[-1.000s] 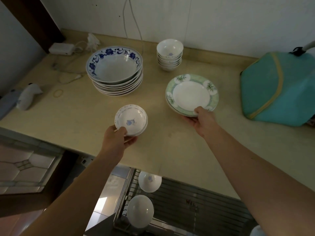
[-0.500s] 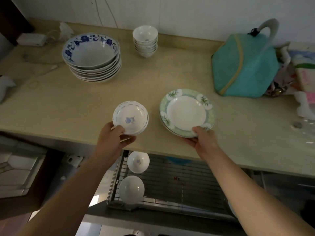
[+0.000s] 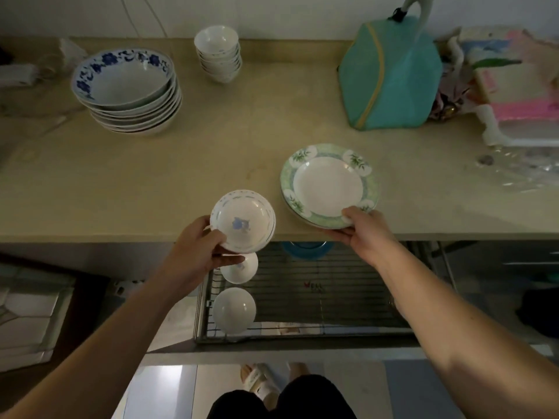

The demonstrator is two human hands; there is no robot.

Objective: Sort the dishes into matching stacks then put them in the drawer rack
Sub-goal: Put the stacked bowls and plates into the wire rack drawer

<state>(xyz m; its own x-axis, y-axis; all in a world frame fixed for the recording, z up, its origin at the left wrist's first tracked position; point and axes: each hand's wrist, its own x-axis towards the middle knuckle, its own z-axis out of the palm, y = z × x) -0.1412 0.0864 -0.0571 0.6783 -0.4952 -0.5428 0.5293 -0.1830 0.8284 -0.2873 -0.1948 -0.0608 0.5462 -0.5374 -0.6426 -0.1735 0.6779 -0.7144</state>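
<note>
Two stacks are in hand at frame centre: the left hand (image 3: 198, 252) grips the small flowered bowls (image 3: 243, 220), the right hand (image 3: 361, 229) pinches the green-rimmed plates (image 3: 329, 185) at the counter (image 3: 181, 176) edge. Best lowered level, one stack at a time, into the drawer rack (image 3: 317, 297) below, clear of its two white bowls (image 3: 234, 309).

- Two bowls (image 3: 234, 293) fill the rack's (image 3: 317, 300) left side; its middle and right grid lies bare.
- The counter edge (image 3: 121, 237) overhangs the rack's back.
</note>
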